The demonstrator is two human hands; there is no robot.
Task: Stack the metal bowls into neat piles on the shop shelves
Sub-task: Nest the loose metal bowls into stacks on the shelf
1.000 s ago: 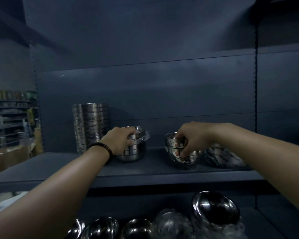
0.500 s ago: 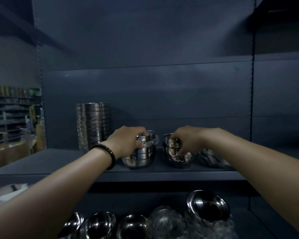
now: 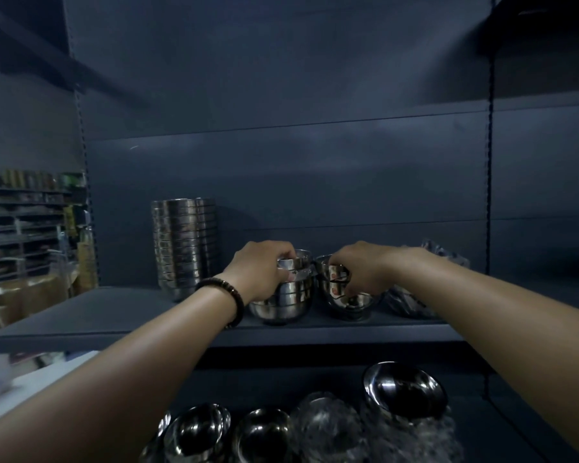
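Two short piles of shiny metal bowls stand side by side on the dark grey shelf (image 3: 114, 315). My left hand (image 3: 261, 272), with a dark bead bracelet on the wrist, grips the rim of the left pile (image 3: 281, 304). My right hand (image 3: 361, 272) holds the rim of the right pile (image 3: 348, 302), fingers curled inside the top bowl. The two piles almost touch. A tall neat stack of metal bowls (image 3: 184, 245) stands at the back left of the same shelf.
Plastic-wrapped bowls (image 3: 411, 299) lie right of my right hand. On the lower shelf sit several loose bowls (image 3: 198, 432), a tilted bowl (image 3: 405, 389) and clear plastic wrapping (image 3: 328, 426). Far left, other shop shelves (image 3: 24, 222) and cardboard boxes show.
Both hands and their bowl piles have come closer together; the gap between the piles has nearly closed. The view has shifted slightly right.
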